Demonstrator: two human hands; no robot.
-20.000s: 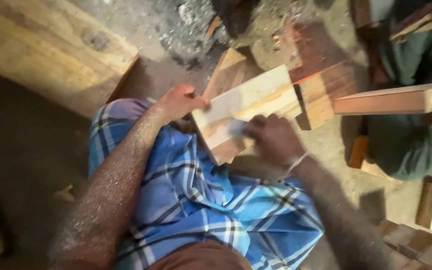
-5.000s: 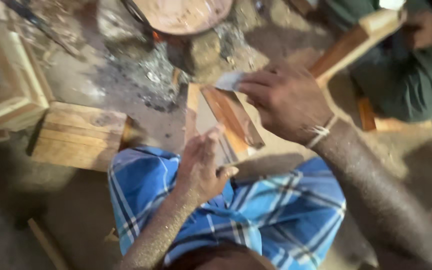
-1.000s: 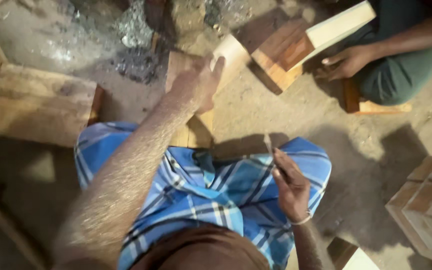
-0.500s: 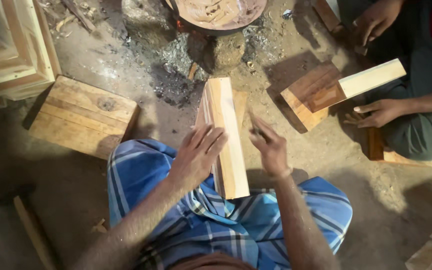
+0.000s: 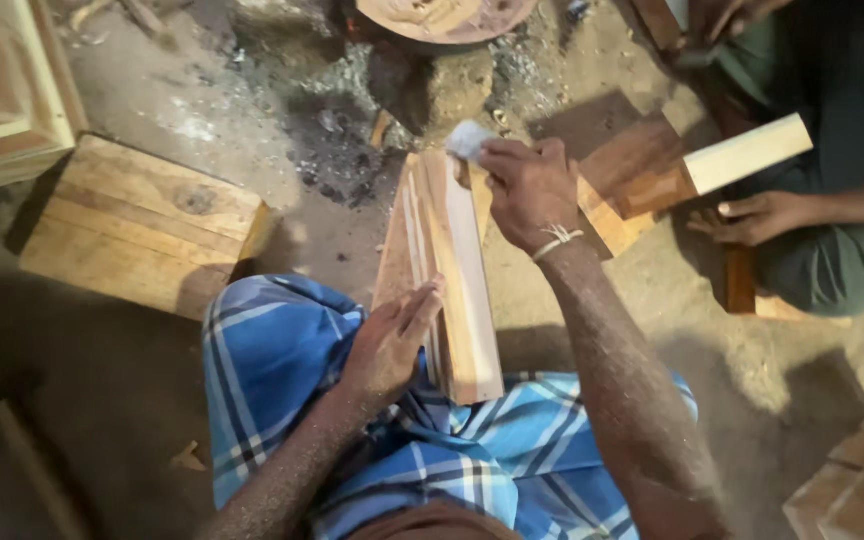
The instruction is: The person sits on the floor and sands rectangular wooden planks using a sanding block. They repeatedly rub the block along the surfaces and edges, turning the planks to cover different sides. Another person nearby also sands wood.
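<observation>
A long grooved wooden moulding piece lies lengthwise over my lap, which is covered in blue checked cloth. My left hand rests flat against its near left side, fingers spread along the wood. At the far end, my right hand is shut on a small pale scrap of sandpaper and presses it onto the top of the piece.
A flat wooden block lies on the dirt floor at left, a framed wooden panel at far left. Another person sits at right, one hand by a pale wooden bar. A round rusty pan sits above ashes.
My right hand has moved from beside the piece up to its far end with the sandpaper. My left hand slid lower on the wood.
</observation>
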